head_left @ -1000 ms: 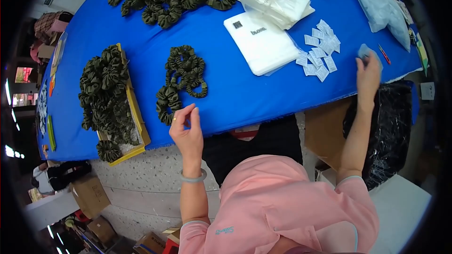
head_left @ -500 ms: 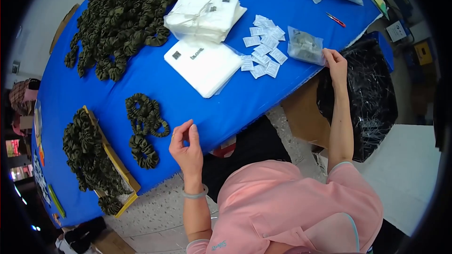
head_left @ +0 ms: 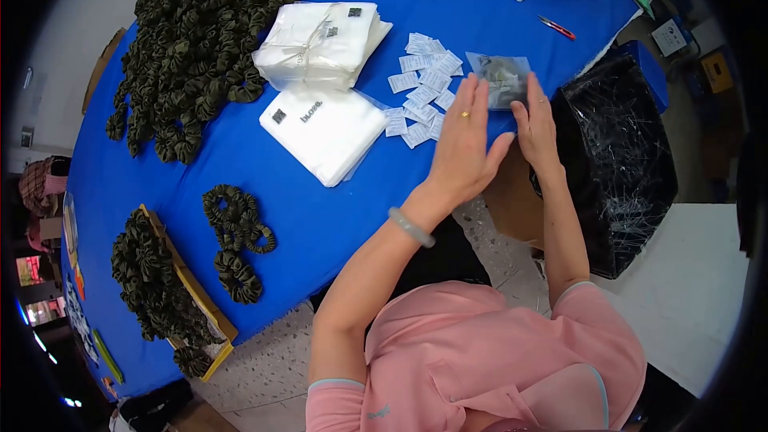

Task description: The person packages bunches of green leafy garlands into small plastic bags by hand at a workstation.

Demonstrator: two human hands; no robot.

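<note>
One clear packet (head_left: 498, 84), squarish and shiny, its dark greenish contents (head_left: 508, 70) and a paler patch showing through, lies on the blue counter (head_left: 320, 228) beside loose white slips (head_left: 432, 80). The left hand (head_left: 468, 140) is open, fingers straight, at its left; the right hand (head_left: 538, 126) meets its right edge, grip unclear.

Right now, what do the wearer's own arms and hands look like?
Short pink sleeves with light-blue trim. Left hand: gold-coloured ring, pale grey bangle at the wrist. Right hand: apparently a small ring too. No gloves.
</note>
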